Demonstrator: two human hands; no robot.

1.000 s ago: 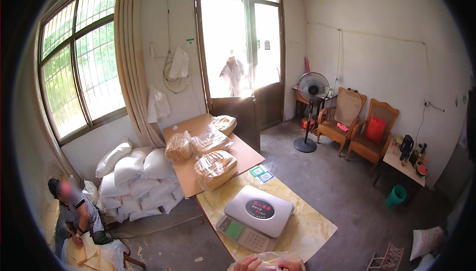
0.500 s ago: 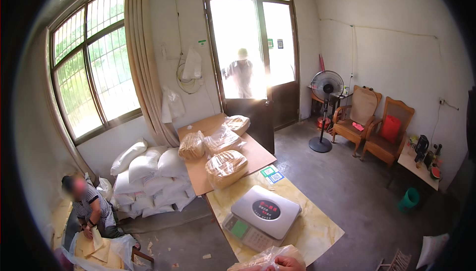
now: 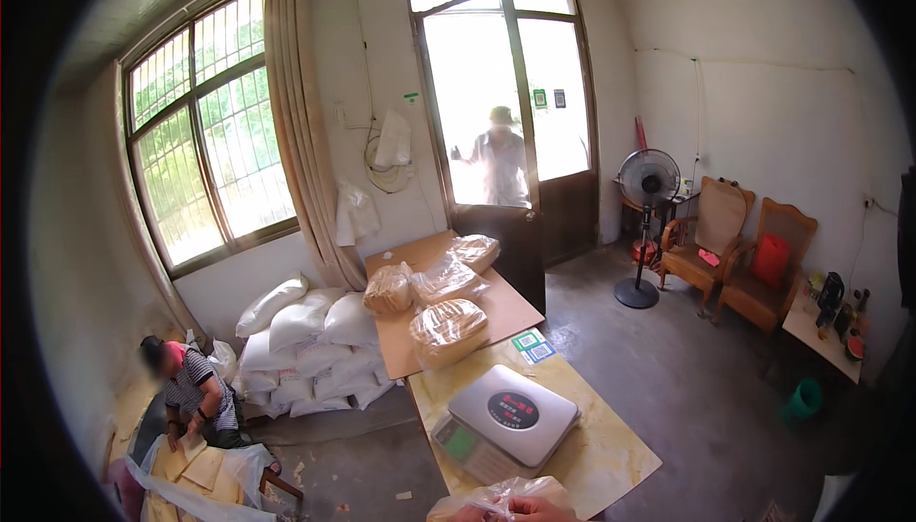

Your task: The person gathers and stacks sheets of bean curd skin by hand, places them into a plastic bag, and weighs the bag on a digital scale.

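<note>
At the lower edge, a clear plastic bag lies on the near end of the table; what is in it is cut off from view. My right hand pinches the bag's gathered film with its fingers closed. To its left, my left hand shows only in part, also closed on the plastic. Just beyond the bag is a digital scale with a bare silver pan and a green display. Farther off, several clear bags of flat tan pieces, one of them a full bag, rest on a cardboard sheet.
The yellow marbled table carries the scale. White sacks are piled under the window. A seated person handles pale sheets at lower left. Someone stands at the doorway. A fan and wooden chairs stand to the right.
My left hand has come into view at the bag beside the right one. The whole view has shifted slightly. The person at the doorway appears closer, and the seated person's hands have moved.
</note>
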